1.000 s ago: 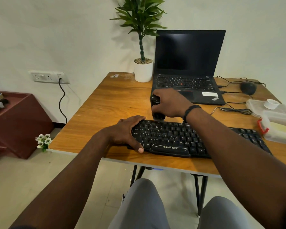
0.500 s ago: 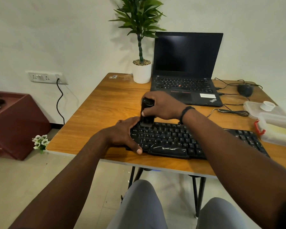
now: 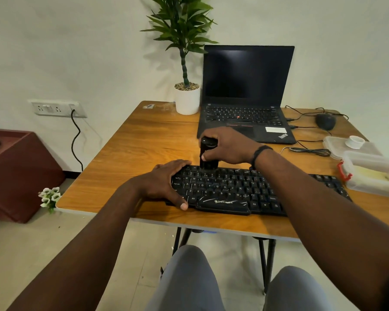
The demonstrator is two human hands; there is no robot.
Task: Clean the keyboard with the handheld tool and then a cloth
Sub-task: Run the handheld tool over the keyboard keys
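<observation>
At the back-left corner of the black keyboard point(image 3: 245, 190), right hand point(image 3: 228, 145) grips the handheld tool point(image 3: 208, 154), a black cylinder; fingers point(image 3: 206, 157) curled round its body, thumb side facing the camera. Tool stands upright, lower end touching the top key rows. Black band on the right wrist.

Left hand point(image 3: 164, 182) rests on the keyboard's left end, fingers relaxed and spread, wrapping the edge; thumb lies along the near edge, holding nothing else.

Keyboard lies flat near the front edge of the wooden worktop point(image 3: 144, 140), its right end running under the right forearm.

Behind the tool: open black laptop point(image 3: 245, 95), screen dark. White pot with a green plant point(image 3: 185, 63) just beside the laptop's left side. Black mouse point(image 3: 325, 121) and loose cables at far right. Clear plastic lidded containers point(image 3: 366, 167) near the right edge, a small white cap on one. Cloth not identifiable.
</observation>
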